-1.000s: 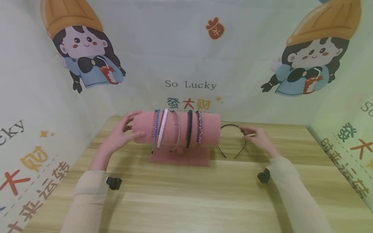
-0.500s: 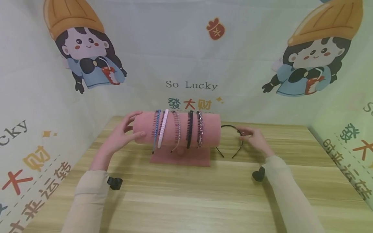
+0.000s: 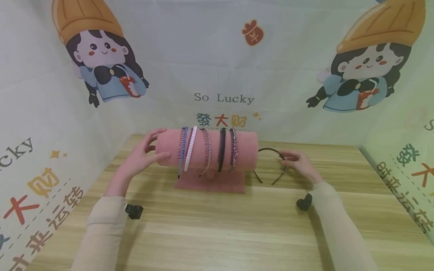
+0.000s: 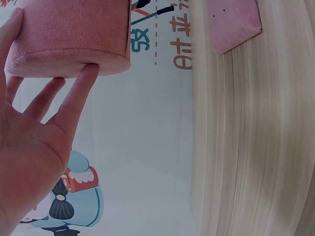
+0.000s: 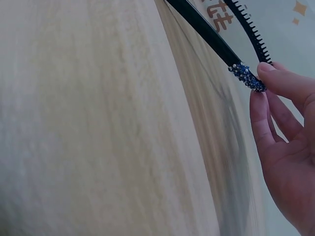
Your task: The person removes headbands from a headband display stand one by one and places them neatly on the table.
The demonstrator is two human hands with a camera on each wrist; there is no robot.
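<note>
A pink plush headband stand (image 3: 249, 150) lies across the back of the table, its padded roll level on a flat base. The left hand (image 3: 140, 152) holds the roll's left end, thumb in front. In the left wrist view its fingertips (image 4: 90, 69) touch the roll's end face. Right of the stand, the right hand (image 3: 300, 163) pinches a black toothed headband (image 3: 269, 149) by its side, ends pointing down. The right wrist view shows blue glittery beads (image 5: 246, 77) on this headband beside the thumb. Several headbands, including a white one (image 3: 191, 148) and a black one (image 3: 221, 150), sit around the roll.
The wooden table (image 3: 217, 229) reaches forward from the stand. A printed cloth (image 3: 288, 75) with cartoon figures surrounds it at the back and both sides. A small black camera (image 3: 134, 211) is worn on the left wrist and another camera (image 3: 304, 203) on the right.
The right hand with the black headband shifts slightly toward the stand, then slightly back to the right. The left hand stays at the roll's end.
</note>
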